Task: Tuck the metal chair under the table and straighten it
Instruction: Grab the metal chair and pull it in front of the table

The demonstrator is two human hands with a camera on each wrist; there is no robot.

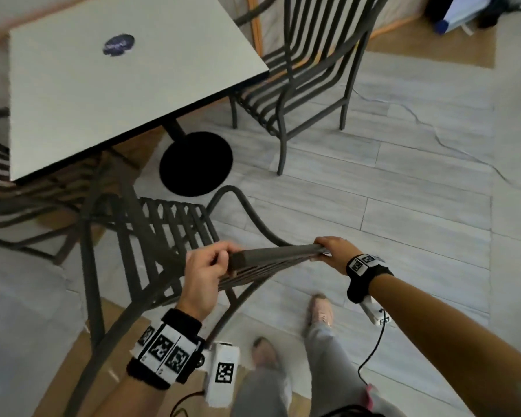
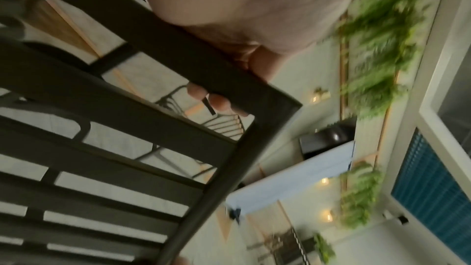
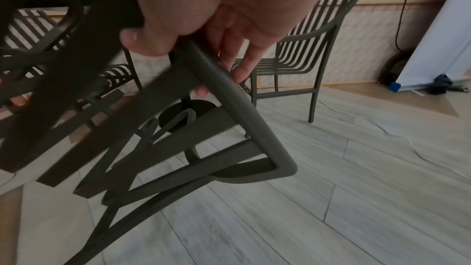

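Note:
A dark grey slatted metal chair [image 1: 166, 230] stands in front of me, its seat pointing at the near corner of the white square table [image 1: 109, 94]. My left hand [image 1: 206, 267] grips the left end of the chair's top rail [image 1: 278, 254]. My right hand [image 1: 333, 249] grips the rail's right end. In the left wrist view my fingers [image 2: 216, 101] curl round the rail near its corner [image 2: 277, 104]. In the right wrist view my thumb [image 3: 142, 41] and fingers [image 3: 244, 65] wrap the rail, and the chair frame [image 3: 229, 108] looks tilted.
The table's black round base [image 1: 196, 164] sits just beyond the chair seat. A second matching chair [image 1: 310, 73] stands at the table's right side, a third [image 1: 0, 176] at the left edge. A thin cable [image 1: 427, 127] lies on the pale plank floor. My feet [image 1: 321, 311] are behind the chair.

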